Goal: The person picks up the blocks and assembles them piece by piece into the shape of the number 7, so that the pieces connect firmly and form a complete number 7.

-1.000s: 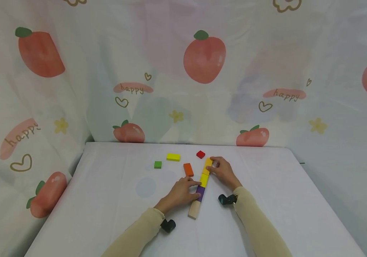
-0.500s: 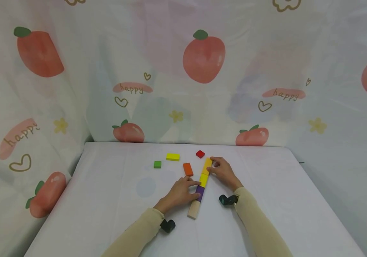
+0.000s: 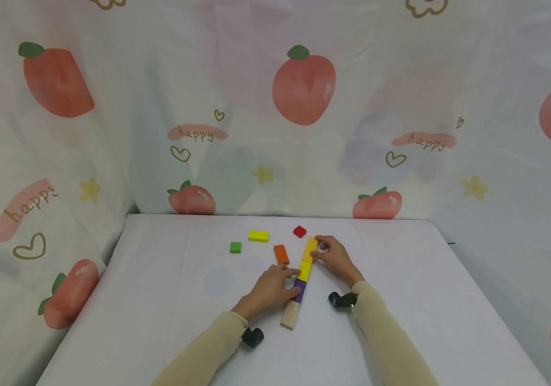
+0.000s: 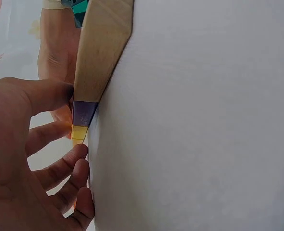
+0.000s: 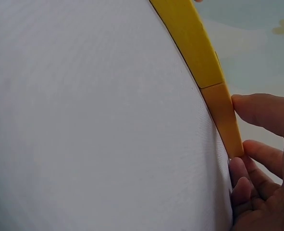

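Observation:
Four blocks lie end to end in a slanting row: natural wood point(image 3: 290, 315), purple point(image 3: 299, 290), yellow point(image 3: 304, 271) and light orange point(image 3: 310, 249) at the far end. From the left side, my left hand point(image 3: 268, 290) touches the purple block with its thumb and the yellow one with its index finger; its other fingers rest beside the row in the left wrist view. My right hand point(image 3: 337, 259) holds the light orange block point(image 5: 223, 118), thumb on its right side and index finger bent at its far end.
Left of the row lie an orange block point(image 3: 281, 254), a yellow block point(image 3: 258, 236) and a green block point(image 3: 235, 247). A red block point(image 3: 299, 231) lies beyond, near the table's back edge. A printed cloth point(image 3: 242, 80) hangs behind the white table point(image 3: 159, 300).
Both hands keep their places on the row and the blocks have not visibly moved. Only the head view has shifted slightly.

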A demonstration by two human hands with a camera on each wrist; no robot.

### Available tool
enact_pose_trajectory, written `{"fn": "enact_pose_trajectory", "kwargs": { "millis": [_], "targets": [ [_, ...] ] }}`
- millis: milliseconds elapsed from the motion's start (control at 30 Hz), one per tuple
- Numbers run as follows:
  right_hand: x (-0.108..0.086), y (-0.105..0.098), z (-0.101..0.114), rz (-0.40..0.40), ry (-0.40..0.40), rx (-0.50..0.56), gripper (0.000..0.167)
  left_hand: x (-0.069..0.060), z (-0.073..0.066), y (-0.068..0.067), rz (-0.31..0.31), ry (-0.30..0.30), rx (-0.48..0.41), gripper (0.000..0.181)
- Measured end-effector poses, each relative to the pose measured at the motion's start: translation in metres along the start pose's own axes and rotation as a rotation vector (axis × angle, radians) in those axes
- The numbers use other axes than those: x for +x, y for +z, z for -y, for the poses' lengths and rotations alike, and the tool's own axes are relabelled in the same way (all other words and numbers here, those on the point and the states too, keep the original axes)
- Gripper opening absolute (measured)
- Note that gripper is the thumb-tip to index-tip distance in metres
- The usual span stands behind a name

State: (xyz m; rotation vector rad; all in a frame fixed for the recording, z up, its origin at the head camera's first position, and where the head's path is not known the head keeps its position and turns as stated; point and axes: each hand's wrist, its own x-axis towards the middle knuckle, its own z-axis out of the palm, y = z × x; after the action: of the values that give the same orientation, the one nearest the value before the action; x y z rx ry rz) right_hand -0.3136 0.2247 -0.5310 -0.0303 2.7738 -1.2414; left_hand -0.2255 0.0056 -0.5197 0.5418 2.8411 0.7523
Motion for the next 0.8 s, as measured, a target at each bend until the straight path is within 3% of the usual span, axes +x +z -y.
{"fn": "enact_pose_trajectory", "kwargs": {
  "millis": [333,800],
  "targets": [
    [0.002,0.002,-0.003,-0.013,-0.035,-0.016,0.059,0.011,0.000,-0.001,-0.019,0.003,-0.017,0.047],
    [0.004,0.001,-0.005,-0.013,-0.036,-0.034,0.059,0.032,0.000,-0.001,-0.010,-0.039,-0.089,0.050]
  ]
}}
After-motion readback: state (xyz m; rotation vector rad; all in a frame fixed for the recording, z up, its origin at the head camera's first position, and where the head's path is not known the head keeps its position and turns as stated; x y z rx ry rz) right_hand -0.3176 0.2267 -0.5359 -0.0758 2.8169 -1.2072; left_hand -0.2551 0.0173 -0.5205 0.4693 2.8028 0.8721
